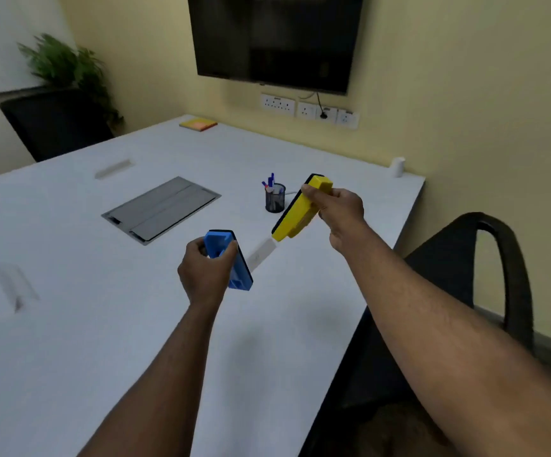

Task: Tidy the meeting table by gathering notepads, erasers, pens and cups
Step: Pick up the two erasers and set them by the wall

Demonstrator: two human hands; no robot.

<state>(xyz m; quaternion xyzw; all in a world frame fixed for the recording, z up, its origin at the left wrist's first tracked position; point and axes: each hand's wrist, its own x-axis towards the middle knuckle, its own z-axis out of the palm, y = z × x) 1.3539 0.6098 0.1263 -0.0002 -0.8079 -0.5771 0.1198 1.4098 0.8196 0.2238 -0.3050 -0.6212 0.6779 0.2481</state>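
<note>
White laminate covers the meeting table, and most of it lies bare, which suggests the tidying is well under way but not finished. At its centre sits the grey cable hatch, a fixture and not something to gather. Out at 12 o'clock, near the far edge, a yellow-and-orange notepad lies alone, apparently not yet collected. At about 1 o'clock, at the table's far right corner, stands a small white cup (blurred, so I judge it a cup by shape only), also left to fetch.

Nearer, just beside the yellow eraser at roughly 12 o'clock from the hands, a black mesh pen holder holds several blue pens upright, so the pens look dealt with.

Both erasers are off the table. The right hand is closed around the yellow eraser, held tilted above the surface. The left hand is wrapped around the blue eraser, at 7 o'clock from the yellow one and well apart from it. By my estimate, setting these two down together is the step in hand.
</note>
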